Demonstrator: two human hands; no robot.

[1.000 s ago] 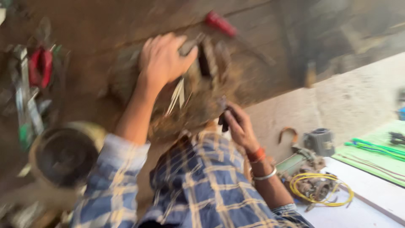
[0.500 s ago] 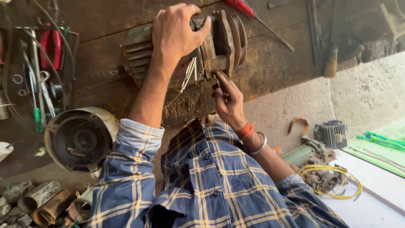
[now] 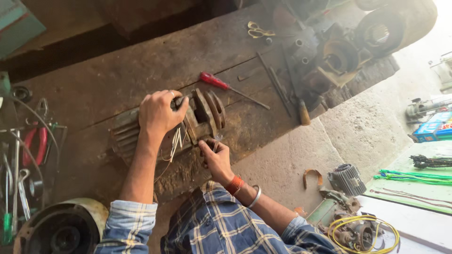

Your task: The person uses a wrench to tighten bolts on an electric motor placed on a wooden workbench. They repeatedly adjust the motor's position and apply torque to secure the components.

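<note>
Rust-brown and oil-stained, the desk [image 3: 117, 75] fills most of the view, with a concrete floor [image 3: 358, 131] to its right. Nearest, a round grey housing [image 3: 61, 226] is seen at the lower left. Red pliers [image 3: 35, 146] and spanners are laid out above it.

At the desk's near edge a finned motor [image 3: 188, 124] lies on its side. It is gripped from above by the left hand [image 3: 157, 113], whose fingers are curled tightly over its body. White wires [image 3: 175, 141] hang from it just below that hand. The right hand [image 3: 217, 160] is set against the pulley end, its fingers drawn together at a small part there. Whether anything is pinched between them cannot be told.

The motor is judged to be steadied while its end fitting is worked by hand. Any further move there would call for a firm hold above and fine fingertip work below.

Just beyond the motor a red screwdriver [image 3: 214, 81] lies. Farther off, scissors [image 3: 258, 31] and dark machine parts are seen.

On the floor a small ribbed motor [image 3: 347, 178] and a yellow coil [image 3: 362, 226] are seen. Green cables [image 3: 414, 178] lie on a pale board. At the right edge a flat blue box [image 3: 433, 129] with a bright printed face is seen. A teal box [image 3: 16, 23] sits at the top left corner.
</note>
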